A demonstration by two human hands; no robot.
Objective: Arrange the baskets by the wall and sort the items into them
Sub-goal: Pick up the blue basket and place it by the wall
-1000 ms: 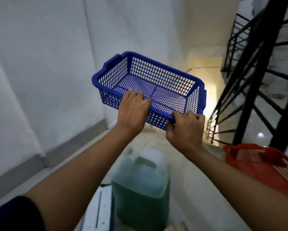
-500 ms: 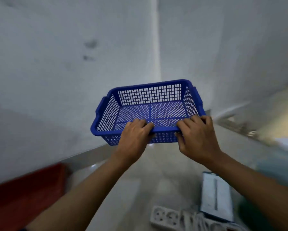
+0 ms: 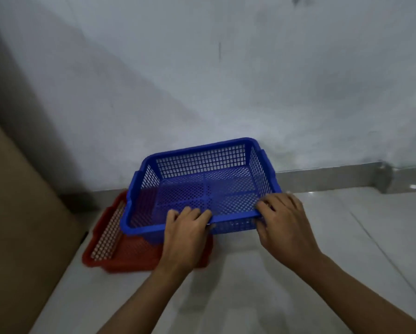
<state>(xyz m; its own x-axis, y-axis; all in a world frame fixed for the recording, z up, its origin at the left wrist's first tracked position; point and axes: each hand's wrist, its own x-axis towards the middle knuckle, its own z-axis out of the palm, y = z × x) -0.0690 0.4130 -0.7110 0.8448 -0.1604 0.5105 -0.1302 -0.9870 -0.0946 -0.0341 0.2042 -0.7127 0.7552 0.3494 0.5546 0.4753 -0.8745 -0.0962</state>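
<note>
Item: blue basket (image 3: 203, 186) | Hold: left hand (image 3: 186, 233) and right hand (image 3: 283, 225) curled over near long rim, both equally near | Long axis: crosswise, parallel to wall (image 3: 226, 80) | Position: beyond fingers, overlapping red basket (image 3: 110, 247) below left | Open floor (image 3: 310, 237): under right fingers.

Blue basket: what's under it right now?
Under the blue basket, held at its near rim by the left hand and right hand, sits a red basket on the floor. Its right part is covered, so any contents there can't be seen.
</note>
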